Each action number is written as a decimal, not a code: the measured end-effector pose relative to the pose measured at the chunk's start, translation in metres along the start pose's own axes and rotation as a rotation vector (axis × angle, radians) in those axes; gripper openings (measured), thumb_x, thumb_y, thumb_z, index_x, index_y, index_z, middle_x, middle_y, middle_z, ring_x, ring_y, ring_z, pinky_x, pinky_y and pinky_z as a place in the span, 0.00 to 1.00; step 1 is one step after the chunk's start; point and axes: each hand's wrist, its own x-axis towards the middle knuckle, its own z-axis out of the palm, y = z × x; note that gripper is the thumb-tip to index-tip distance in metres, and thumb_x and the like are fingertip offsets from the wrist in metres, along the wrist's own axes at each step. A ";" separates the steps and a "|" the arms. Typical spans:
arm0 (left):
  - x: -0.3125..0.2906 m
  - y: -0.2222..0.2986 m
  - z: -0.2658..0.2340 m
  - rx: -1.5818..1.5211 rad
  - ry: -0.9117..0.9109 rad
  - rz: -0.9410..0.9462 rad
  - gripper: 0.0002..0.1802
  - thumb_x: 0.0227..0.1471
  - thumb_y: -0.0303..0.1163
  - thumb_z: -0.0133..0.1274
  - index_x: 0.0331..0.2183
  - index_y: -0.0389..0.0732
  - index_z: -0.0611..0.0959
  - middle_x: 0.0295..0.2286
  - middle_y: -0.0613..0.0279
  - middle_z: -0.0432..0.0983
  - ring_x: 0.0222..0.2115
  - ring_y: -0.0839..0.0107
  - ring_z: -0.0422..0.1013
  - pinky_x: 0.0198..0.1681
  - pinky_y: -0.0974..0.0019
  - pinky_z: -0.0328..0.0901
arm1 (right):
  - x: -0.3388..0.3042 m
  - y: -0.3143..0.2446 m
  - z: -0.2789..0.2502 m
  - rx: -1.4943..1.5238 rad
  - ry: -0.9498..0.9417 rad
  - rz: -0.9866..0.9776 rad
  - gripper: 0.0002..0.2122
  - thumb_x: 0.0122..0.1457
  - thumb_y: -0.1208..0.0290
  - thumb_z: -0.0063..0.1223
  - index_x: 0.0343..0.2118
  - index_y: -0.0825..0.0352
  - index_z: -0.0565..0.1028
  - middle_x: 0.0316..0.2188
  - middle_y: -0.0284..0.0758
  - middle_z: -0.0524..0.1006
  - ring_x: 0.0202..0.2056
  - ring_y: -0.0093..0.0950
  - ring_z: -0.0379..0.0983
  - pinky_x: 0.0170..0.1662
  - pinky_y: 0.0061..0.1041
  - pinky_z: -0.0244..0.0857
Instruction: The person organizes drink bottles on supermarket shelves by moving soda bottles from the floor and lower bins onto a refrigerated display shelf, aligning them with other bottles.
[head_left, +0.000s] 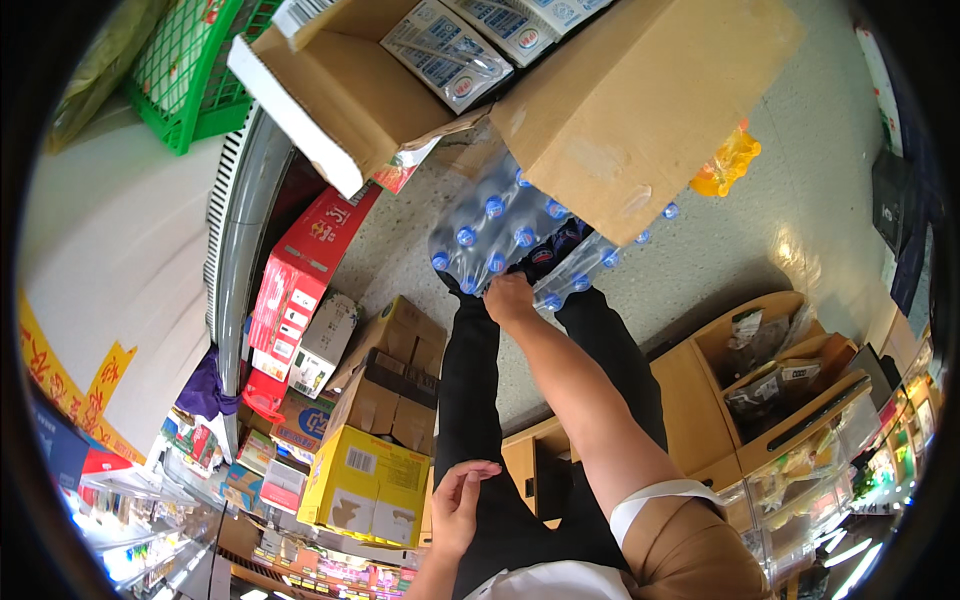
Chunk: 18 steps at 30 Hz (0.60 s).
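Note:
My right hand [510, 298] reaches down to the near edge of a shrink-wrapped pack of clear bottles with blue caps [485, 225]. Its fingers look closed on the wrap, though the fingertips are partly hidden. The pack is on the floor in front of my legs, and a large cardboard box hides part of it. My left hand [460, 508] hangs by my left thigh, empty, with its fingers loosely extended.
An open cardboard box [620, 120] with white-and-blue cartons [448, 55] inside stands ahead. Red boxes [310, 260], brown cartons [385, 400] and a yellow box [368, 485] line the left. A green basket [190, 75] is far left; a wooden counter [690, 400] stands right. An orange bag [728, 165] lies beyond.

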 end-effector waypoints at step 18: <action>0.077 0.006 0.016 -0.546 -0.143 -0.397 0.41 0.55 0.52 0.52 0.57 0.30 0.60 0.54 0.48 0.61 0.56 0.56 0.60 0.56 0.50 0.59 | -0.220 -0.015 -0.210 0.507 -0.163 0.177 0.32 0.59 0.66 0.47 0.61 0.75 0.47 0.37 0.61 0.69 0.32 0.52 0.75 0.32 0.43 0.72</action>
